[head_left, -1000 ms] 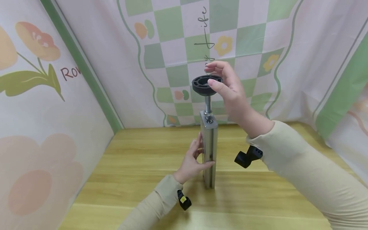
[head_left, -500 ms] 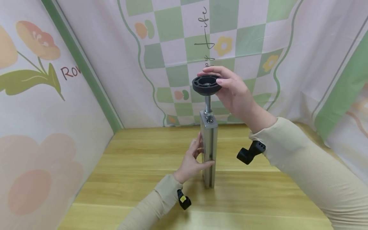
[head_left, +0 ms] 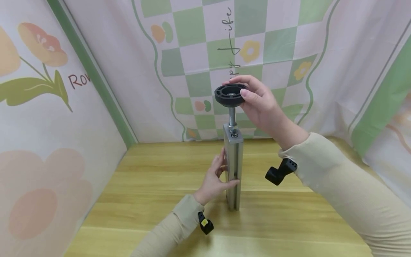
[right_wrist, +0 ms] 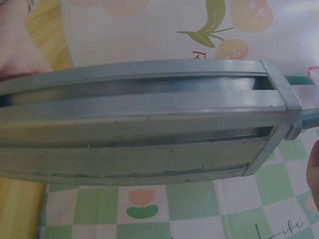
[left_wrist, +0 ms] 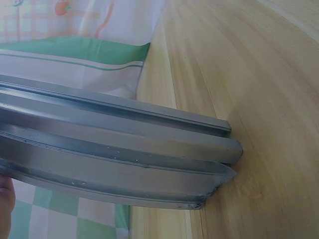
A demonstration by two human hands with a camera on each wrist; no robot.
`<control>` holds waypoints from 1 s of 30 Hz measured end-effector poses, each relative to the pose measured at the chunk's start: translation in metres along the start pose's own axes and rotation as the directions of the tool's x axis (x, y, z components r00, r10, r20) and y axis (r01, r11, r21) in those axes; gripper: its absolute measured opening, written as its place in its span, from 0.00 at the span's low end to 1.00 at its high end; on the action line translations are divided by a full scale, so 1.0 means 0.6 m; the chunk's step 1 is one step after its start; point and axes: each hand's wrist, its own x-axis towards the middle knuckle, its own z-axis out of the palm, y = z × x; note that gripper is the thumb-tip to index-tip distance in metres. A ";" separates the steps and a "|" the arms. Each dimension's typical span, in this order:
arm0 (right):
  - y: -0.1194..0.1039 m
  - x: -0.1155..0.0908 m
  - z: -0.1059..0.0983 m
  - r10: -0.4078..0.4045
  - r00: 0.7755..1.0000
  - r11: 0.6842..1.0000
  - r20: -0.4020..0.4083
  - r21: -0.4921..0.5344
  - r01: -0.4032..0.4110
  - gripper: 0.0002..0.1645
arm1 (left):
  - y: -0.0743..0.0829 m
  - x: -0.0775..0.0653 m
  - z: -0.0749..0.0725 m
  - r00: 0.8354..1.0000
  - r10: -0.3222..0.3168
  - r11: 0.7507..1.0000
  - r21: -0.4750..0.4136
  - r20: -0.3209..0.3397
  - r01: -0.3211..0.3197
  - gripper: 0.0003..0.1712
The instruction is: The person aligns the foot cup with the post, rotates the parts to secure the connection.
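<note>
An aluminium profile [head_left: 233, 160] with grooved sides stands upright on the wooden table. My left hand [head_left: 214, 180] grips it around its lower half, thumb across the near face. A metal end plate [head_left: 233, 136] caps its top, and from there rises a threaded bolt [head_left: 232, 116] with a nut at its base. The bolt carries a black round levelling foot [head_left: 226, 101], its ribbed hollow side up. My right hand [head_left: 261, 100] holds the foot's right rim, thumb on the near side and fingers behind. In the right wrist view the bolt [right_wrist: 310, 119] enters the end plate.
The wooden table [head_left: 160, 171] reaches back to a green-and-white checked curtain [head_left: 192, 57]. A flowered curtain [head_left: 41, 117] hangs on the left. Black camera mounts [head_left: 277, 173] sit at both wrists.
My right hand has shifted from above the foot's rim down and right, its thumb and fingers turning around the rim. The left hand and the profile stay still.
</note>
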 end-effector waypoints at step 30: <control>-0.009 -0.012 0.044 -0.103 0.941 0.871 -0.323 -0.485 -0.072 0.19 | 0.001 -0.002 0.002 1.000 -0.008 1.000 0.004 0.001 0.008 0.65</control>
